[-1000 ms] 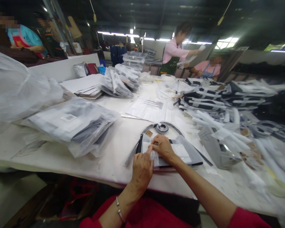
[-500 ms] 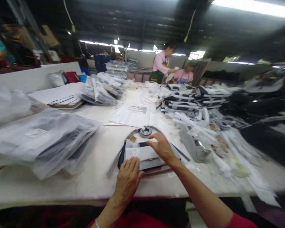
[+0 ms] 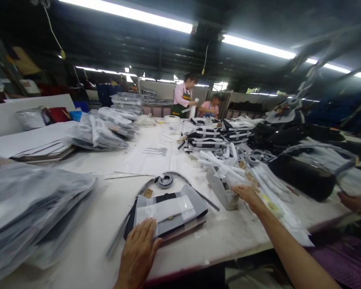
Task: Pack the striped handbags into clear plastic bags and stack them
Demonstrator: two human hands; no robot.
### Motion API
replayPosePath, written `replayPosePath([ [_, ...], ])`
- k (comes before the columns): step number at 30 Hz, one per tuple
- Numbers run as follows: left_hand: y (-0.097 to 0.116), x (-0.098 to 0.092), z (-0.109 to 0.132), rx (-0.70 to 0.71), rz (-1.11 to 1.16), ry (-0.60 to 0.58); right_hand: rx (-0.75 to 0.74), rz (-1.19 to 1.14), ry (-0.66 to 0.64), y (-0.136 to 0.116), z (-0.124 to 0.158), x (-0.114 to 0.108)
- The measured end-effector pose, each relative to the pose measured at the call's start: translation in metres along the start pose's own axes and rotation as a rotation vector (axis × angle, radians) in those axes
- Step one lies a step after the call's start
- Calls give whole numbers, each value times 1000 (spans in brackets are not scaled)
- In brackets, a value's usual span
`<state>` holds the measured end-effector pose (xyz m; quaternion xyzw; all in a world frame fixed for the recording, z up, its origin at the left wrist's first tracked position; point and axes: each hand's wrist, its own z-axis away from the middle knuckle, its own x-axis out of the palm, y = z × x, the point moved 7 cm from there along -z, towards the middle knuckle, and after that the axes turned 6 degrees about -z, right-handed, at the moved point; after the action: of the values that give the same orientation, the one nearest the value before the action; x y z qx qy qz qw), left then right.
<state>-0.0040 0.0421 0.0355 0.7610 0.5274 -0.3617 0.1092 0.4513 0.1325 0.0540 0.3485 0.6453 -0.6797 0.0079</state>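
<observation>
A grey and black handbag [image 3: 180, 204] lies flat on the white table, with white wrapping and clear tape across its flap. My left hand [image 3: 141, 249] rests on the bag's lower left part, fingers stretched out. My right hand [image 3: 246, 196] is at the near right edge of a grey box [image 3: 224, 188]; its fingertips are bent together there, and what they hold, if anything, is too small to make out. A coiled grey strap [image 3: 165, 180] and a small brown tag [image 3: 148, 193] lie just behind the bag.
Plastic-wrapped bags [image 3: 39, 204] lie at left. Wrapped black bags [image 3: 209, 138] are piled behind the box, and white paper strips [image 3: 276, 192] lie right of it. Another person's hand [image 3: 353, 200] holds a strap at far right. Two people are at the back.
My right hand has left the bag and moved right to the grey box. My left hand stays on the bag. The view has turned right, bringing another person's hand into sight.
</observation>
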Motion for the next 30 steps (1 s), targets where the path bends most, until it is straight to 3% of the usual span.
replayPosePath([
  [8,0,-1,-1,-14,2,-8,17,-173,159,12,18,-23],
  [16,0,3,0,-59,77,-53,148,-106,-8,52,57,-9],
  [19,1,2,2,-121,116,-123,149,25,-90,47,61,-12],
  [22,1,5,4,-185,175,-216,60,119,-243,1,62,-1],
  [24,1,7,5,-218,211,-251,-66,142,-451,-55,70,29],
  [28,0,8,7,-259,240,-287,-275,190,-991,-170,110,135],
  [30,0,9,8,-272,246,-306,-414,258,-1243,-211,132,193],
])
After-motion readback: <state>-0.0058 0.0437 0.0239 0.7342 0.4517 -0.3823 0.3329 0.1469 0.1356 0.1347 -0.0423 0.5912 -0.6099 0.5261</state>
